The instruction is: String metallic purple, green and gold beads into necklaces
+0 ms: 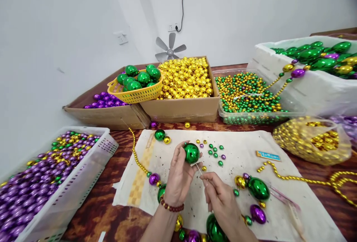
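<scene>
A large shiny green bead (192, 153) rests in the fingers of my left hand (178, 178), which wears a bracelet of dark red beads (172, 207). My right hand (220, 197) pinches a thin needle (199, 169) whose tip meets the underside of that bead. Whether it has entered a hole cannot be seen. On the white cloth (245, 145) beyond my hands lie several small green beads (214, 149), with a few gold and purple ones. A strand with a purple bead (154, 179) and a large green bead (259, 188) curves around and partly under my hands.
A yellow basket (136, 96) of green beads sits over cardboard boxes (184, 108) at the back. Around are a white crate (92, 167), a clear bin (251, 119), a foam box (301, 89) and a bag of gold beads (295, 145). Pink scissors or tweezers (284, 198) lie right.
</scene>
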`<state>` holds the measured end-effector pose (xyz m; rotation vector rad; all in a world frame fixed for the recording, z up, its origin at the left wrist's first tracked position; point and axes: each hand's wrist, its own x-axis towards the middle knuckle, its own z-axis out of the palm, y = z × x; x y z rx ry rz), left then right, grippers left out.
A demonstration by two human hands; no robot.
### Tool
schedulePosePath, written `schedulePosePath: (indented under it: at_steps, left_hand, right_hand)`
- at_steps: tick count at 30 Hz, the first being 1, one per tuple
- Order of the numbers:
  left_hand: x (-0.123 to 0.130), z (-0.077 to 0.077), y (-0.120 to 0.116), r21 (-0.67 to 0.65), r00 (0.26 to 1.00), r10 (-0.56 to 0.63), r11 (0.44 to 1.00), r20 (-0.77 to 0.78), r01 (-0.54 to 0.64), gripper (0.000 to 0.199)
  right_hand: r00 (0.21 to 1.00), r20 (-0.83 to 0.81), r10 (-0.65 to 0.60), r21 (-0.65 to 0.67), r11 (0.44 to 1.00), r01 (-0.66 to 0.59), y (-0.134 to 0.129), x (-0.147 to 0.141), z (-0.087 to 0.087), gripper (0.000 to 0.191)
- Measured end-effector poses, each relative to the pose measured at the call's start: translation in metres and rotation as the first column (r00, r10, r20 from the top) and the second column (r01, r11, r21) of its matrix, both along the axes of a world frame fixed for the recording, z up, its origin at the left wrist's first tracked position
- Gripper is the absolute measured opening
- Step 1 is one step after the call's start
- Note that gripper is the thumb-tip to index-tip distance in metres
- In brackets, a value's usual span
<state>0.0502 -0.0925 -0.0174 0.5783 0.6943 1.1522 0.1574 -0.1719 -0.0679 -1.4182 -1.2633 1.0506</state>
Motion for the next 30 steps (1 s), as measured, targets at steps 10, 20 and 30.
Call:
schedulePosePath:
  at_steps: [10,20,30]
  left_hand:
    - [0.008,0.000,-0.008,-0.004,1.000,0.019,1.000,-0.002,-0.019,0.032]
    - [0.009,-0.016,-0.011,0.004,0.959,-0.152,0.987,-0.240,0.158,0.036]
    - [-0.002,-0.047,0.073,0.395,0.408,0.187,0.760,-0.894,0.516,0.016]
  right_hand:
    - [0.981,-0.116,0.158,0.038,0.987,-0.154,0.004,0.018,0.004,0.030]
    - [0.876,-0.465,-0.126,-0.149,0.987,0.063,0.005,0.020,-0.012,0.025]
    - [0.699,-0.633,-0.332,-0.201,0.943,0.266,0.003,0.052,-0.023,0.023]
